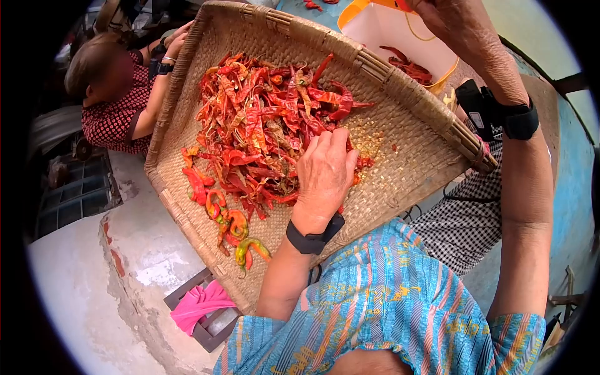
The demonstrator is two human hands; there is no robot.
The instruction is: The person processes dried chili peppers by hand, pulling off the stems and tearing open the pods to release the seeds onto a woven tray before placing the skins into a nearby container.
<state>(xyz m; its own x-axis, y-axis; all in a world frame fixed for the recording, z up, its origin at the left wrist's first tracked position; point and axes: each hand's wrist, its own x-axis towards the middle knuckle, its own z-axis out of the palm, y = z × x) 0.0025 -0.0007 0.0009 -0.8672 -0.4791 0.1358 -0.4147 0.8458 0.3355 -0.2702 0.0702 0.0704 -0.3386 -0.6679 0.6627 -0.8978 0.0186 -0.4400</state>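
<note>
A heap of dried red chilies (253,128) lies in a woven bamboo tray (431,150), just off the fingertips of a worker's left hand (326,175). The bulk of it spreads to the left of that hand and beyond it — the left is plainly the nearer of the two. The chilies point every which way, though one glossy pod (337,103) at the heap's right edge stretches roughly sideways across the tray. The left hand's fingers curl down at the edge of the heap, touching it; whether they pinch a pod cannot be told. The right hand (453,28) is raised beyond the tray's far right rim, above an orange-rimmed container (377,31) holding more red chilies (414,70) — its fingers are cut off by the frame, so its grasp cannot be told. Loose pale seeds (369,139) lie right of the heap, and a yellow-green chili (253,244) curls near the tray's close edge. At left, a co-worker's hand (177,45) is at the rim.
</note>
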